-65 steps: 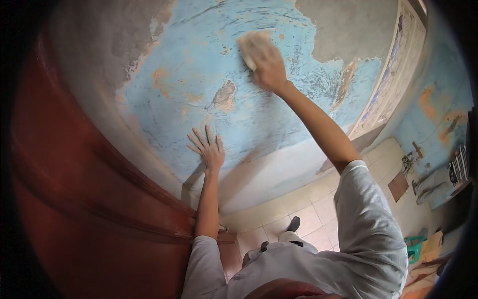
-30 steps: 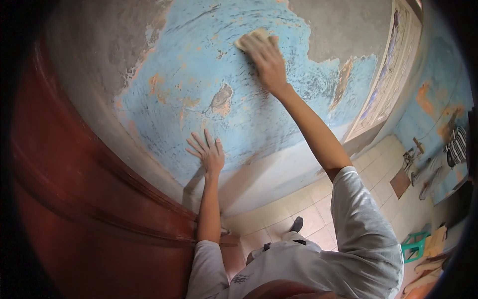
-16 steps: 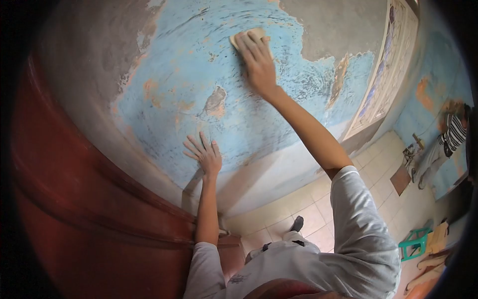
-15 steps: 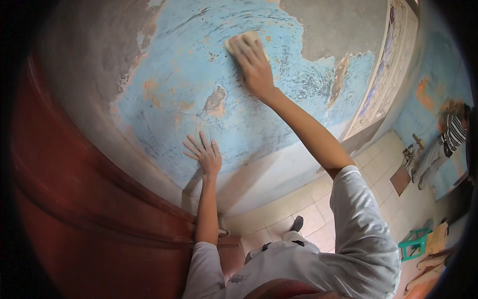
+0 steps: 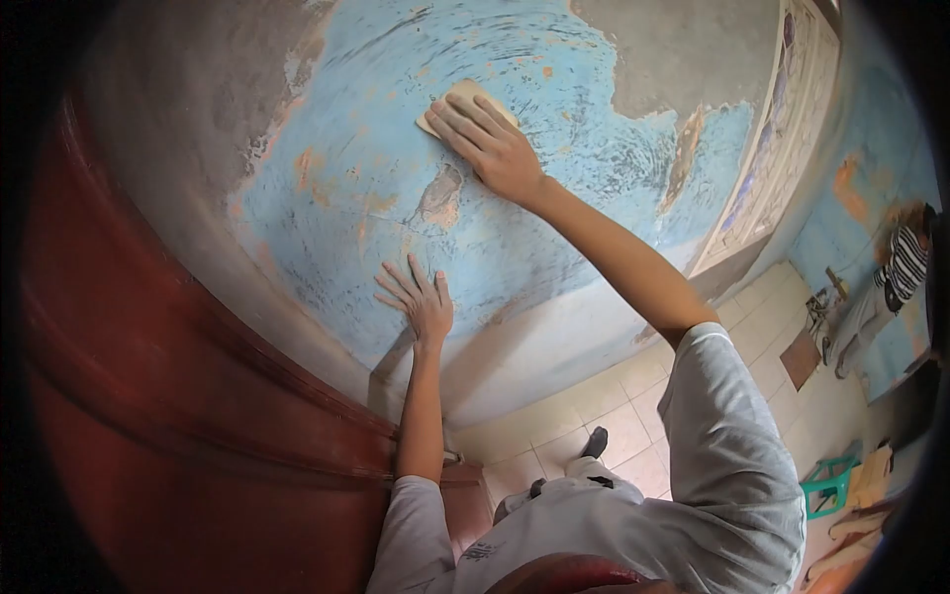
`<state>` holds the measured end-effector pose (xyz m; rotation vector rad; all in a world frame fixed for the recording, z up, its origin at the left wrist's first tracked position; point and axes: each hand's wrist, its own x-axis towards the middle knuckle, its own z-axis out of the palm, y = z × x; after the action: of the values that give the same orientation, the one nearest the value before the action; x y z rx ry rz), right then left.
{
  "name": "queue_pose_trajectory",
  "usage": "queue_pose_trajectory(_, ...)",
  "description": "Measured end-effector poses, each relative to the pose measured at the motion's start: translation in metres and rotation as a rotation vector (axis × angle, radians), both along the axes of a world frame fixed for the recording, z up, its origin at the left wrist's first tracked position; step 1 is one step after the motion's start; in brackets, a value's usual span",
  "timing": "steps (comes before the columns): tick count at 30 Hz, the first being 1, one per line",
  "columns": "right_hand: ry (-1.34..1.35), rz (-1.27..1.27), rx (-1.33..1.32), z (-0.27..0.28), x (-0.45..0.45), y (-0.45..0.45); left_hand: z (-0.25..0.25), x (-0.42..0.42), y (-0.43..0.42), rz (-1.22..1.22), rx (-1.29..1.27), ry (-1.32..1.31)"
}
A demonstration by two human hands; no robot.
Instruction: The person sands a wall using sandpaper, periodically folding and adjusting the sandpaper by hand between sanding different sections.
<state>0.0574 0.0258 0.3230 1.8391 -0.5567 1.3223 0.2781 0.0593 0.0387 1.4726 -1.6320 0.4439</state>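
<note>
My right hand (image 5: 487, 144) presses a flat, pale yellowish pad (image 5: 457, 97) against the blue wall (image 5: 336, 238), its fingers laid over the pad. The wall's paint is scuffed with dark marks and orange spots. A grey bare patch (image 5: 440, 195) lies just below and left of the right hand. Lower down, my left hand (image 5: 427, 307) rests on the blue paint with its fingers spread and nothing in it.
A dark red wooden panel (image 5: 198, 445) fills the left side. At the right are a white lattice window (image 5: 767, 148), a person in a striped top (image 5: 905, 262), a brown board (image 5: 801, 358) and a green stool (image 5: 829, 487) on the tiled floor (image 5: 564, 450).
My right hand and the pad have moved down and to the left across the wall. My left hand stays in its place. The person at the right has come further into view.
</note>
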Motion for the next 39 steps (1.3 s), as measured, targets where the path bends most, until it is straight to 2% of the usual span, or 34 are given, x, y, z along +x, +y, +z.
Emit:
queue_pose_trajectory(1, 0.171, 0.075, 0.009, -0.001, -0.003, -0.001, 0.0, 0.001, -0.001, 0.0, -0.015, -0.014)
queue_pose_trajectory(3, 0.11, 0.077, 0.044, 0.01, -0.016, -0.004, -0.001, 0.003, -0.004, -0.001, -0.032, -0.026)
queue_pose_trajectory(5, -0.426, -0.016, 0.009, 0.018, -0.003, -0.005, -0.006, 0.001, -0.005, 0.032, -0.055, -0.058)
queue_pose_trajectory(6, -0.359, 0.022, 0.023, 0.007, 0.003, -0.01, -0.006, 0.001, -0.003, 0.038, -0.054, -0.043)
queue_pose_trajectory(7, -0.139, 0.037, -0.016, 0.001, 0.006, -0.006, -0.003, 0.001, -0.003, 0.027, -0.017, -0.032)
queue_pose_trajectory(9, 0.091, 0.061, -0.006, -0.001, 0.002, 0.001, 0.0, -0.002, -0.001, 0.007, 0.017, -0.029)
queue_pose_trajectory(10, 0.083, 0.058, -0.013, 0.006, -0.007, -0.001, 0.001, -0.001, -0.001, 0.048, 0.006, -0.079)
queue_pose_trajectory(12, -0.172, 0.092, 0.003, 0.024, -0.03, -0.004, 0.003, 0.0, 0.0, 0.094, -0.007, -0.127)
queue_pose_trajectory(13, -0.171, 0.095, -0.001, 0.022, -0.023, -0.005, 0.005, -0.001, 0.0, 0.087, 0.003, -0.12)
queue_pose_trajectory(15, -0.535, 0.006, 0.1, 0.004, -0.001, -0.006, 0.002, 0.001, 0.001, 0.085, 0.024, -0.114)
queue_pose_trajectory(17, -0.003, 0.051, 0.072, -0.013, -0.011, -0.007, 0.0, -0.001, -0.002, 0.078, 0.001, -0.117)
queue_pose_trajectory(19, 0.304, 0.121, 0.02, 0.0, -0.028, 0.001, 0.004, -0.004, 0.004, 0.049, 0.046, -0.078)
queue_pose_trajectory(20, 0.294, 0.111, 0.014, 0.006, -0.044, -0.01, 0.009, -0.004, 0.005, 0.033, 0.086, -0.033)
queue_pose_trajectory(22, -0.186, -0.104, 0.231, 0.016, -0.079, -0.033, 0.01, -0.007, 0.006, 0.016, 0.042, -0.023)
queue_pose_trajectory(23, -0.187, -0.104, 0.23, 0.017, -0.078, -0.038, 0.01, -0.01, 0.008, 0.01, 0.007, -0.003)
queue_pose_trajectory(25, -0.549, -0.163, -0.083, 0.025, -0.063, -0.035, 0.01, -0.011, 0.011, 0.015, 0.049, 0.005)
queue_pose_trajectory(26, -0.357, -0.164, 0.072, 0.007, -0.061, -0.032, 0.01, -0.008, 0.012, 0.018, 0.09, 0.007)
queue_pose_trajectory(27, -0.371, -0.151, 0.077, 0.008, -0.063, -0.027, 0.011, -0.007, 0.013, 0.031, 0.092, -0.007)
queue_pose_trajectory(29, 0.318, -0.014, -0.068, 0.011, -0.077, -0.018, 0.01, -0.009, 0.012, 0.075, 0.054, -0.031)
queue_pose_trajectory(30, 0.234, 0.041, 0.065, 0.009, -0.099, -0.038, 0.011, -0.008, 0.013, 0.087, 0.053, -0.036)
queue_pose_trajectory(31, 0.233, 0.054, 0.063, 0.019, -0.101, -0.039, 0.013, -0.009, 0.015, 0.093, 0.04, -0.054)
queue_pose_trajectory(33, -0.62, -0.169, -0.085, 0.03, -0.097, -0.04, 0.018, -0.013, 0.029, 0.121, 0.046, -0.071)
queue_pose_trajectory(34, -0.565, -0.127, 0.076, 0.013, -0.086, -0.039, 0.028, -0.019, 0.037, 0.08, 0.04, -0.026)
queue_pose_trajectory(35, -0.567, -0.113, 0.1, -0.007, -0.081, -0.037, 0.038, -0.024, 0.044, 0.037, 0.034, 0.016)
queue_pose_trajectory(36, -0.187, 0.004, 0.118, -0.033, -0.08, -0.037, 0.043, -0.031, 0.051, 0.055, 0.057, 0.012)
queue_pose_trajectory(37, 0.194, 0.125, 0.126, -0.055, -0.08, -0.03, 0.045, -0.041, 0.055, -0.044, -0.007, 0.119)
queue_pose_trajectory(38, 0.33, 0.168, 0.208, -0.078, -0.083, -0.02, 0.042, -0.052, 0.063, -0.14, -0.074, 0.231)
queue_pose_trajectory(39, 0.471, 0.219, 0.285, -0.101, -0.085, -0.005, 0.031, -0.061, 0.073, -0.115, -0.056, 0.238)
